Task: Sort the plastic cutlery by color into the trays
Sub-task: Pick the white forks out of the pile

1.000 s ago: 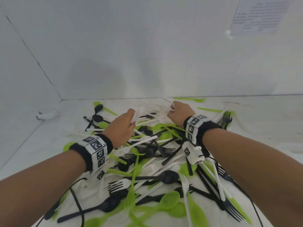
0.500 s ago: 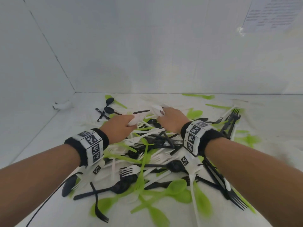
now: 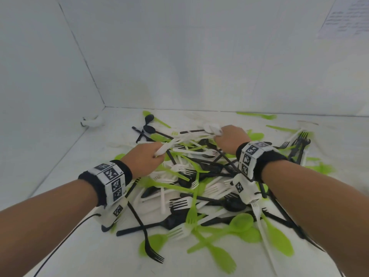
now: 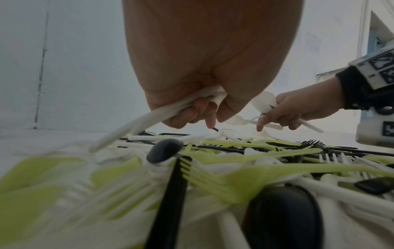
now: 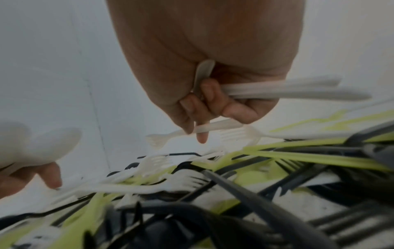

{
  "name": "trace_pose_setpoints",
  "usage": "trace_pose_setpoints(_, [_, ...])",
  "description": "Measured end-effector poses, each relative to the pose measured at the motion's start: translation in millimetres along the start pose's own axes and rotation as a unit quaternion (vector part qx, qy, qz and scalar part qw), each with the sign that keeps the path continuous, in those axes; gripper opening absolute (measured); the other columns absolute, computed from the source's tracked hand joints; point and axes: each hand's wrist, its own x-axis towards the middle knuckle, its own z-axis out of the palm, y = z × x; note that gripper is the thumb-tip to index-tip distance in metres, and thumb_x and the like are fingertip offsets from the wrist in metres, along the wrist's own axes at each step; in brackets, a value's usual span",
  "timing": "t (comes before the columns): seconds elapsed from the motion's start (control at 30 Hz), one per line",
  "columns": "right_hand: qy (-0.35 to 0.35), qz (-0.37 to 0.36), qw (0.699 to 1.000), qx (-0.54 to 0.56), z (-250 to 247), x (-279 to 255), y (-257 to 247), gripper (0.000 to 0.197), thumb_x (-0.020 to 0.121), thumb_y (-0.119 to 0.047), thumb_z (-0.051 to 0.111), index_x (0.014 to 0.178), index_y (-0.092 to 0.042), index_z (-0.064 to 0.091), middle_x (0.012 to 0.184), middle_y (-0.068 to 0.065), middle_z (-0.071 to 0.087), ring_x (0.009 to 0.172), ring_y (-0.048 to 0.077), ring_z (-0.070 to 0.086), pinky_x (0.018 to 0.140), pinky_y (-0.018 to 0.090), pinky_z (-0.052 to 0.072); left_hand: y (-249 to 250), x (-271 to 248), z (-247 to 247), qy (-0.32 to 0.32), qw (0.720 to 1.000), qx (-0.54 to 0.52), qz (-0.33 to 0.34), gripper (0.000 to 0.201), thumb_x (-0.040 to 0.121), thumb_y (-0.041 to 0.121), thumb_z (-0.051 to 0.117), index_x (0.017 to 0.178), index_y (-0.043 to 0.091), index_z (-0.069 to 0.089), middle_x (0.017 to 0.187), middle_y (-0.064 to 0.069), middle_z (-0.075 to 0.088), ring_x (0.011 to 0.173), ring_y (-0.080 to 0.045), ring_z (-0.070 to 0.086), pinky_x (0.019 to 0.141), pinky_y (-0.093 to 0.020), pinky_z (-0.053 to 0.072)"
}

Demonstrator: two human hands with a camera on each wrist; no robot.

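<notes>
Left hand (image 3: 142, 159) clenched round a bundle of white cutlery (image 4: 153, 116), handles sticking out to its left; right hand (image 3: 229, 137) gripping its own white bunch (image 5: 283, 90) — one white fork (image 5: 192, 131) pinched at its fingertips. Both hover just above the mixed pile (image 3: 199, 188) of black, green and white pieces on the white counter (image 3: 79, 246) — no tray visible.

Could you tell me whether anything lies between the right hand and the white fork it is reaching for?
Nothing visible does. The right hand, already gripping white cutlery, has two fingertips on the white fork, which is lifted above the pile.
</notes>
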Motion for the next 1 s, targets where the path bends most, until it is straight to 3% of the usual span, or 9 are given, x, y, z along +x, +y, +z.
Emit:
trace_pose_setpoints(0.1, [0.010,0.028,0.999,0.012,-4.6,-0.6,0.3,0.026,0.098,-0.031,0.050,0.083,-0.011,0.058,0.083,0.006,0.064,0.070,0.018,0.058,0.058,0.029,0.041,-0.4,7.1,-2.2,-0.003,1.000,-0.001,0.016,0.015,0.101,0.017,0.046,0.087,0.011,0.048,0.078,-0.005,0.053,0.067,-0.020,0.047,0.061,-0.036,0.038])
trace_pose_setpoints(0.23, [0.012,-0.003,1.000,0.012,4.6,-9.4,-7.9,0.020,0.102,-0.026,0.046,0.096,-0.011,0.058,0.090,0.005,0.060,0.083,0.026,0.056,0.073,0.031,0.039,0.5,17.6,-2.1,-0.014,0.999,-0.020,0.022,0.028,0.108,0.033,0.040,0.089,0.015,0.050,0.069,0.001,0.053,0.059,-0.016,0.048,0.057,-0.030,0.038])
trace_pose_setpoints(0.43, [-0.034,-0.018,0.999,0.004,16.7,-20.9,-21.5,0.027,0.103,-0.030,0.043,0.077,-0.023,0.042,0.082,-0.003,0.051,0.087,0.026,0.054,0.075,0.032,0.037,14.3,12.2,-1.5,-0.074,0.994,-0.009,0.074,0.021,0.091,0.048,0.069,0.094,0.028,0.062,0.073,0.011,0.057,0.061,-0.004,0.050,0.064,-0.027,0.042])
trace_pose_setpoints(0.5, [-0.045,-0.035,0.998,-0.011,14.1,-27.9,-26.2,0.026,0.104,-0.036,0.046,0.087,-0.016,0.048,0.091,0.001,0.054,0.093,0.027,0.055,0.077,0.033,0.037,15.9,9.3,-0.5,-0.121,0.990,0.002,0.078,0.041,0.080,0.064,0.074,0.101,0.032,0.060,0.083,0.014,0.059,0.070,-0.003,0.054,0.068,-0.026,0.045])
trace_pose_setpoints(0.6, [-0.089,-0.043,0.995,-0.029,13.6,-40.0,-27.2,0.048,0.093,-0.062,0.056,0.106,-0.016,0.057,0.105,0.002,0.063,0.102,0.027,0.061,0.086,0.038,0.047,17.5,8.7,5.0,-0.205,0.972,0.067,0.090,0.076,0.068,0.076,0.076,0.122,0.032,0.048,0.115,0.014,0.060,0.101,-0.011,0.059,0.090,-0.034,0.052])
trace_pose_setpoints(0.7, [-0.156,-0.028,0.985,-0.064,18.2,-56.5,-21.6,0.086,0.080,-0.071,0.068,0.142,-0.016,0.045,0.141,0.006,0.056,0.126,0.029,0.054,0.100,0.039,0.045,17.2,10.1,15.0,-0.211,0.966,0.105,0.104,0.081,0.068,0.072,0.079,0.123,0.027,0.040,0.112,0.008,0.059,0.099,-0.015,0.058,0.088,-0.039,0.053])
trace_pose_setpoints(0.77, [-0.146,-0.023,0.986,-0.072,22.9,-64.5,-16.6,0.098,0.076,-0.067,0.076,0.150,-0.018,0.035,0.147,0.006,0.052,0.129,0.030,0.053,0.103,0.042,0.047,15.2,13.4,19.8,-0.183,0.970,0.108,0.117,0.073,0.075,0.067,0.077,0.123,0.026,0.042,0.107,0.006,0.060,0.093,-0.016,0.059,0.084,-0.039,0.052])
trace_pose_setpoints(0.93, [-0.040,0.009,0.992,-0.117,33.2,-65.9,-10.1,0.057,0.089,-0.044,0.069,0.134,-0.022,0.042,0.120,0.005,0.065,0.100,0.030,0.064,0.083,0.043,0.056,9.1,24.5,18.6,-0.121,0.977,0.126,0.121,0.060,0.091,0.056,0.065,0.138,0.025,0.044,0.114,0.007,0.061,0.096,-0.018,0.059,0.085,-0.039,0.051])
trace_pose_setpoints(1.0, [-0.027,0.027,0.994,-0.098,29.4,-64.2,-7.2,0.055,0.091,-0.045,0.067,0.134,-0.021,0.043,0.119,0.007,0.065,0.102,0.031,0.064,0.082,0.041,0.055,3.8,29.9,15.5,-0.106,0.980,0.133,0.101,0.053,0.095,0.054,0.061,0.135,0.022,0.045,0.116,-0.001,0.065,0.095,-0.021,0.061,0.082,-0.039,0.051])
